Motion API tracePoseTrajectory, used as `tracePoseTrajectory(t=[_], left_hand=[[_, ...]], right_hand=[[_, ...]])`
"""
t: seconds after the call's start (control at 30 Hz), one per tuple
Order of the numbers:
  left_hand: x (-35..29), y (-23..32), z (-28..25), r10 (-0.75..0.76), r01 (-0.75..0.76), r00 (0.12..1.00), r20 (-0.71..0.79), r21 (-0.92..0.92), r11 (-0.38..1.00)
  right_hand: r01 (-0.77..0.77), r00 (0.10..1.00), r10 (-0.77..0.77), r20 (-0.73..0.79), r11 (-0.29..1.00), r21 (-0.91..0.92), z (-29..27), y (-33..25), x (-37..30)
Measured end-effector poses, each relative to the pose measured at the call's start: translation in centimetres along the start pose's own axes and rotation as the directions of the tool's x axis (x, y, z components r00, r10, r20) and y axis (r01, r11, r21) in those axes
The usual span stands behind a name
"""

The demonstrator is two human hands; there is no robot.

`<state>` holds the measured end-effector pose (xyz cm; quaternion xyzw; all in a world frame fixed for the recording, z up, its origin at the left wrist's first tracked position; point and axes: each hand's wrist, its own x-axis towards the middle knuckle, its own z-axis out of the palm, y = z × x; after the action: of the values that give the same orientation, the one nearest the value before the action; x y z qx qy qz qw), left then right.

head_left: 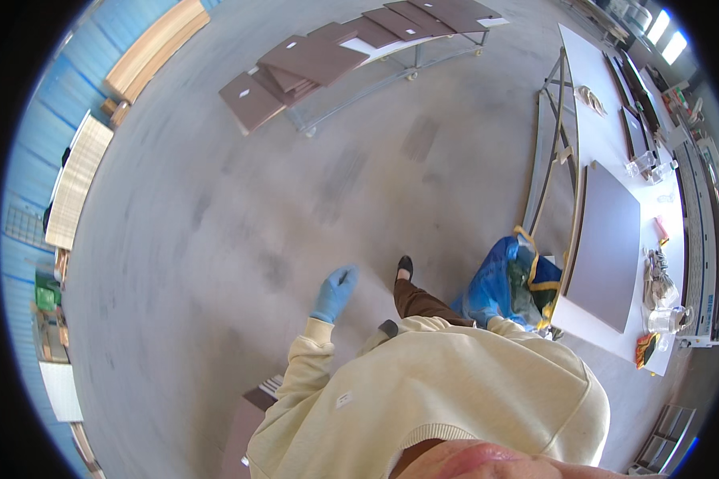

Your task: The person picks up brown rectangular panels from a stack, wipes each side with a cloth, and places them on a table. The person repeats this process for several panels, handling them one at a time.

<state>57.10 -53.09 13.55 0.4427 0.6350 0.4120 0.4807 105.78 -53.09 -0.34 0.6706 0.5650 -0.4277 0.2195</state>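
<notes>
My left hand (pixel 335 292), in a blue glove, hangs over the grey floor with its fingers curled in. A dark mark shows on the glove, and I see nothing held. My right hand is out of sight; only the cream right sleeve (pixel 503 325) shows, close to a blue plastic bag (pixel 491 275) beside the table. A large brown-grey panel (pixel 607 243) lies flat on the long white table (pixel 587 132) to my right. Below and behind my left arm is a stack of brown panels (pixel 236 431), partly covered by my sleeve.
Brown panels (pixel 315 60) lie overlapping on a wheeled metal rack (pixel 351 96) ahead. The table also bears gloves (pixel 591 100), clear plastic bottles (pixel 643 164), a clear jar (pixel 665 320) and dark strips (pixel 635 132). Boards (pixel 156 48) lean along the blue wall at left.
</notes>
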Motion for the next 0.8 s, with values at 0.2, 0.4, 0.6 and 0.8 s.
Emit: tracePoseTrajectory(t=[0.2, 0.4, 0.6, 0.8], left_hand=[[16.9, 2.0, 1.6, -0.387, 0.397, 0.905, 0.173, -0.025, 0.917], [32.1, 6.0, 0.7, -0.48, 0.488, 0.866, 0.144, -0.03, 0.872], [50.8, 6.5, 0.5, -0.53, 0.534, 0.839, 0.125, 0.0, 0.846], [75.6, 12.5, 4.3, -0.392, 0.371, 0.894, 0.216, 0.133, 0.919]], right_hand=[[-0.168, 0.982, 0.137, 0.132, 0.95, 0.264, -13.7, -5.3, 14.0], [0.052, 0.988, 0.011, -0.153, 0.914, 0.402, -33.1, -16.0, 23.8], [0.113, 0.97, -0.018, -0.242, 0.917, 0.383, -46.1, -24.8, 32.1], [-0.064, 0.991, 0.123, -0.06, 0.803, 0.593, -55.0, -24.2, 39.4]])
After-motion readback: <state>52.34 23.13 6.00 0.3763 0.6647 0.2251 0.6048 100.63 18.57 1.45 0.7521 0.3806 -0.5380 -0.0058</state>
